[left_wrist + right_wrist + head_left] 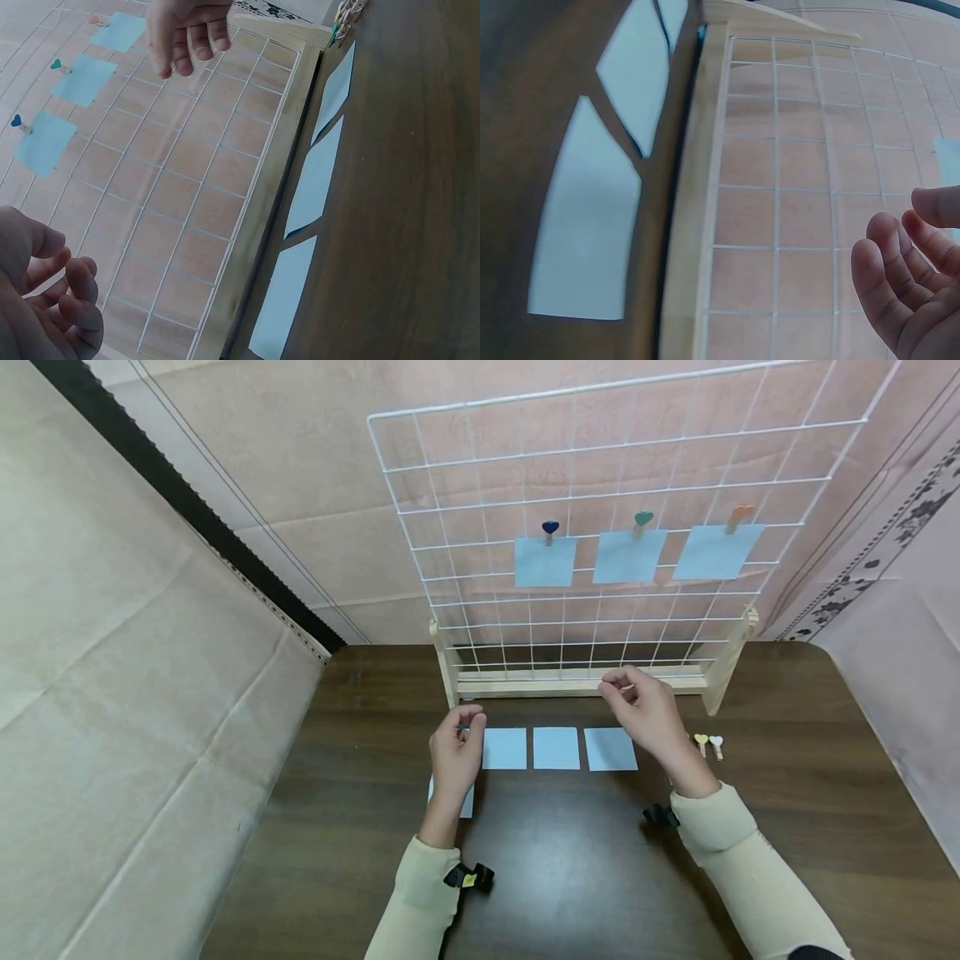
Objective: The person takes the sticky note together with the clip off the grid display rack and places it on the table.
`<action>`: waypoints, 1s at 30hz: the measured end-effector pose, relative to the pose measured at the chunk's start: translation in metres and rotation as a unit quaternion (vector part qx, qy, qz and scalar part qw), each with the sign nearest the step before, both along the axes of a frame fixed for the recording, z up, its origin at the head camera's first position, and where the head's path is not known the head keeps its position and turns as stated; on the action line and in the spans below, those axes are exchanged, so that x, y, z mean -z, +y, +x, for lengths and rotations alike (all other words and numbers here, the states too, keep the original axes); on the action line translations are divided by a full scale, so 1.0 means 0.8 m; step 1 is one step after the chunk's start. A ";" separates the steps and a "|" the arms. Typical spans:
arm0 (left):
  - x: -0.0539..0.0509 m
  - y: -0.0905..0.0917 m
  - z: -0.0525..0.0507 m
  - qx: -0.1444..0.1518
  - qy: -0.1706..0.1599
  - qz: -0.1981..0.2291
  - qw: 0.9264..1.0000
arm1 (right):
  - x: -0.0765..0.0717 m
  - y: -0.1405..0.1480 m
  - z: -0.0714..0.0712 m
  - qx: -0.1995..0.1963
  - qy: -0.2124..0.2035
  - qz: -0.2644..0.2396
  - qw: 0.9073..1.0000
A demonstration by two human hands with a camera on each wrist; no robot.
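Note:
My left hand (456, 752) hovers over the left end of the row of light blue paper squares (505, 749), fingers loosely bent with nothing between them. The left forearm partly covers another blue square (467, 803). My right hand (643, 708) is raised before the lower part of a white wire grid (555, 647), also loosely bent and holding nothing. Three blue squares hang on the grid, from a dark blue heart clip (551, 527), a green heart clip (642, 518) and an orange clip (740, 512). Both wrist views show the fingers apart from the grid and papers.
A wooden base (525, 687) with side feet holds the grid upright on the dark wooden table (555, 877). Right of my right wrist lie a yellow heart clip (701, 741) and a white heart clip (716, 742). Pale cloth (150, 693) hangs around the table.

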State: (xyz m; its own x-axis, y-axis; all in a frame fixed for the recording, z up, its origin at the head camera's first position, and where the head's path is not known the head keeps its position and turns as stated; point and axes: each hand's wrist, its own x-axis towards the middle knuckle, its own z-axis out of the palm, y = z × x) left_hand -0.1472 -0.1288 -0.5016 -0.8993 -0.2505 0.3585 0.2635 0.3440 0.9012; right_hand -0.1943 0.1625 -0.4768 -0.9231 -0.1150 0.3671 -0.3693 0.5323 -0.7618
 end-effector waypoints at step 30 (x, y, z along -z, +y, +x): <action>-0.040 0.020 -0.031 0.071 0.015 0.016 0.997 | -0.067 -0.020 -0.034 0.000 0.016 -0.064 0.998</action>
State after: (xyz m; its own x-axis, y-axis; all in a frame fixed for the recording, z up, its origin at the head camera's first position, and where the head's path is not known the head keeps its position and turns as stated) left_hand -0.1719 -0.1127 -0.4698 -0.9157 -0.1330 0.3793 0.3343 0.2718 0.9024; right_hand -0.2214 0.1467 -0.4236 -0.9104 -0.0650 0.4087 -0.3948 0.4323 -0.8107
